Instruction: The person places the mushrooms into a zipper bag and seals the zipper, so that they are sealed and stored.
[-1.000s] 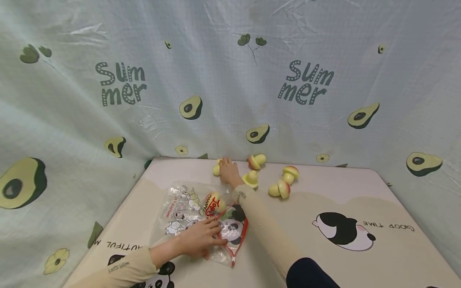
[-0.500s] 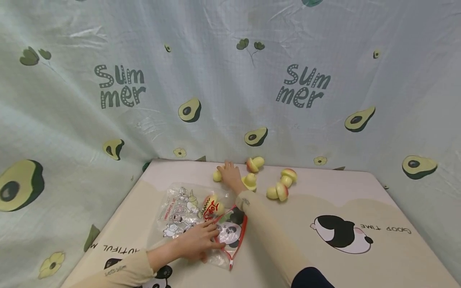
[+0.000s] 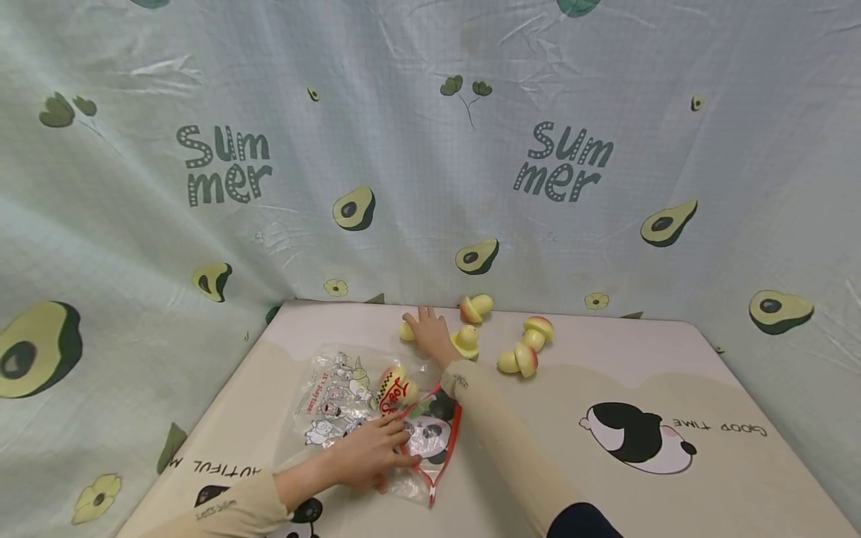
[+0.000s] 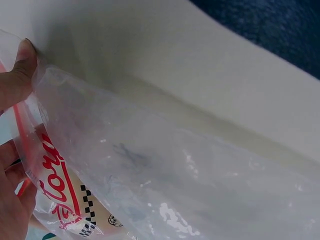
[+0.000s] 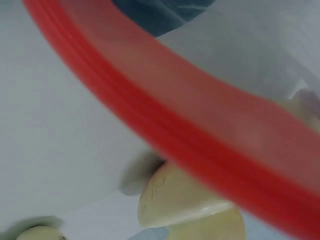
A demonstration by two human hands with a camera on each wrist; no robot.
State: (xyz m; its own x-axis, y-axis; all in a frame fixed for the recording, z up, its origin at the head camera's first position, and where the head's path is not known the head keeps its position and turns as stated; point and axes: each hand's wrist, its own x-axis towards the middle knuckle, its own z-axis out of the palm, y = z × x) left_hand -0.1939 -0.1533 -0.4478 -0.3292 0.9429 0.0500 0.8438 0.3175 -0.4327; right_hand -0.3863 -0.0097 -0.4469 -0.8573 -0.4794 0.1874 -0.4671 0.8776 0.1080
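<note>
Bag [image 3: 343, 400] lies on the table [image 3: 706, 373], its mouth edge pinched between thumb and fingers of my left hand [image 3: 366, 450]. Beyond it, my right hand [image 3: 432, 335] covers part of a mushroom [image 3: 406, 331]; whether it grasps, I cannot tell. Right of that hand sit four loose mushrooms [image 3: 518, 361], the farthest near the curtain [image 3: 403, 239].

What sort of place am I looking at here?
Perhaps a screened-off tabletop indoors, though the wider room is out of sight: an avocado-print curtain hangs behind a panda-print table cover, where yellow mushroom-shaped pieces lie.
</note>
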